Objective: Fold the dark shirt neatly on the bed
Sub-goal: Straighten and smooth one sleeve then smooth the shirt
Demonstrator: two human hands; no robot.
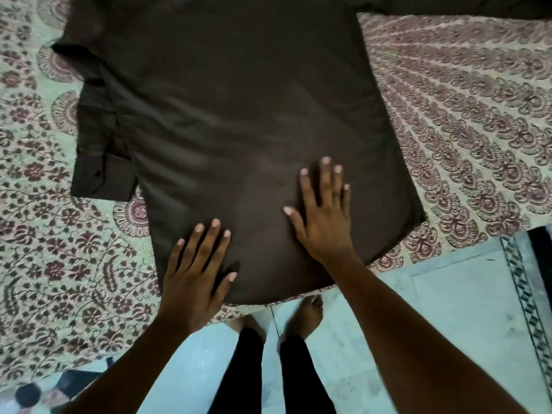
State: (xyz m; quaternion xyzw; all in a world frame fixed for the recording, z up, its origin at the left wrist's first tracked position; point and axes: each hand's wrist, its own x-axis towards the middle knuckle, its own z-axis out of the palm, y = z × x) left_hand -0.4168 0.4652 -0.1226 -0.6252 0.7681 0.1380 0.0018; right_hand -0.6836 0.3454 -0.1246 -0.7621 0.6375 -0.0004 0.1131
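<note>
The dark brown shirt (pixel 227 115) lies spread flat on the bed, back side up, its hem at the near edge. Its left sleeve (pixel 101 150) is folded down along the side, the buttoned cuff pointing toward me. The other sleeve runs off the top right of the frame. My left hand (pixel 197 270) presses flat on the hem with fingers spread. A little farther in, my right hand (pixel 322 210) also lies flat on the cloth, fingers apart. Neither hand grips the fabric.
The bed is covered by a pale sheet with red-brown floral print (pixel 466 121). Its near edge runs diagonally, and beyond it is a light tiled floor (pixel 448 309) where my bare feet (pixel 307 315) and dark trousers show.
</note>
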